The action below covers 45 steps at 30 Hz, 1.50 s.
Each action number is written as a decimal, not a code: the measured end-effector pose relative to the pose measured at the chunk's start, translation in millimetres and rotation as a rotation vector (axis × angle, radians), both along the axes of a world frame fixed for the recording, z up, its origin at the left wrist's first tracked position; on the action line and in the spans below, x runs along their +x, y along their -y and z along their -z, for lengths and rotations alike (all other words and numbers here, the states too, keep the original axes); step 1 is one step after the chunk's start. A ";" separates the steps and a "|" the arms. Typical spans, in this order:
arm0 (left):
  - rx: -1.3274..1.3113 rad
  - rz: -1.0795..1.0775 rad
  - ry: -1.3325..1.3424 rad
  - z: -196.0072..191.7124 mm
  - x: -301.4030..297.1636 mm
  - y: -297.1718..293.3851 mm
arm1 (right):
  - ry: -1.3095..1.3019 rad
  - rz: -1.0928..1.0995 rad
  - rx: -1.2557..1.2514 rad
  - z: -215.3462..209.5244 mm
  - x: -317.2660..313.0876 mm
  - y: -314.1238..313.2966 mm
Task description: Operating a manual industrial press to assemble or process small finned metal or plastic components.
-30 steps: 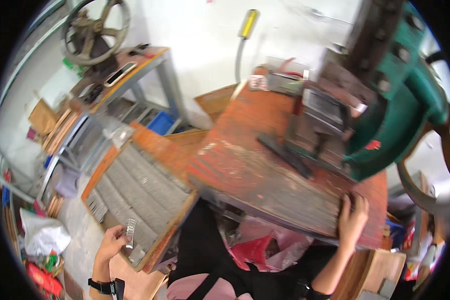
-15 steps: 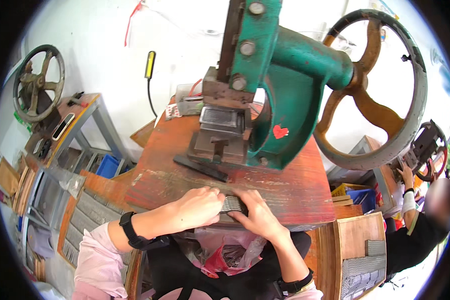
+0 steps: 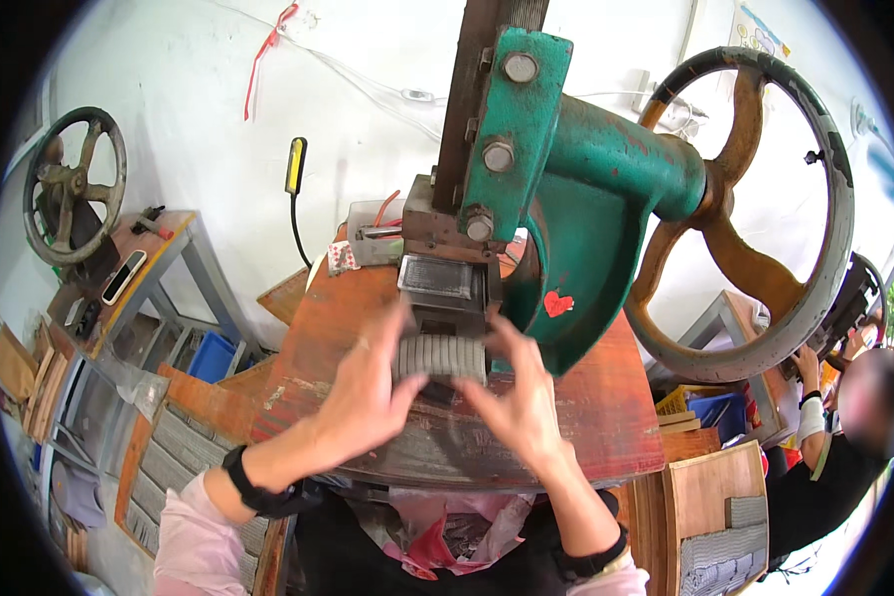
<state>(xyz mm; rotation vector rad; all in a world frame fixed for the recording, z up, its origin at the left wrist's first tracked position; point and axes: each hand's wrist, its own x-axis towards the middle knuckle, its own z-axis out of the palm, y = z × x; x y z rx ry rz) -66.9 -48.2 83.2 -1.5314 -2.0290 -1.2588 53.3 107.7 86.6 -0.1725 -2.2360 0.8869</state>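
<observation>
Between my two hands is a row of thin grey metal pieces [image 3: 441, 359], packed side by side into a ribbed block. My left hand [image 3: 360, 382] grips its left end, with thumb on the near side and fingers beyond, slightly blurred. At the right end, my right hand [image 3: 519, 402] holds it the same way. The block is just in front of the green hand-wheel press [image 3: 596, 159], near its lower die with a rectangular metal plate [image 3: 437, 277] on top. Whether the block touches the press cannot be seen. My hands hide part of the press base.
The press stands on a reddish wooden table [image 3: 606, 427]. A clear plastic box [image 3: 372, 233] sits behind it. Trays of grey metal pieces flank me, left [image 3: 184, 447] and right [image 3: 715, 477]. In my lap lies a pink plastic bag [image 3: 447, 541]. Another person [image 3: 815, 477] works at far right.
Both hands have carried the ribbed block from the table's near edge forward to the press. More of the block shows between them now. The view has tilted slightly upward.
</observation>
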 end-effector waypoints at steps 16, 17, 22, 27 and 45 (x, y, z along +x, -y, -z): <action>0.013 -0.271 0.208 31.7 -116.4 -31.4 | -0.183 0.184 -0.200 12.5 -103.4 -50.2; -0.123 -0.228 0.238 36.7 -105.0 -22.0 | -0.102 0.176 -0.248 13.8 -95.7 -51.4; -0.415 0.043 -0.086 64.3 -62.4 23.9 | -0.006 0.098 -0.494 14.5 -70.1 -29.0; -0.254 0.200 -0.190 36.3 -43.7 40.9 | -0.214 0.149 -0.176 62.9 -21.7 1.2; -0.557 -0.348 0.045 -32.8 -89.2 -49.6 | 0.035 0.155 -0.465 84.1 22.3 7.0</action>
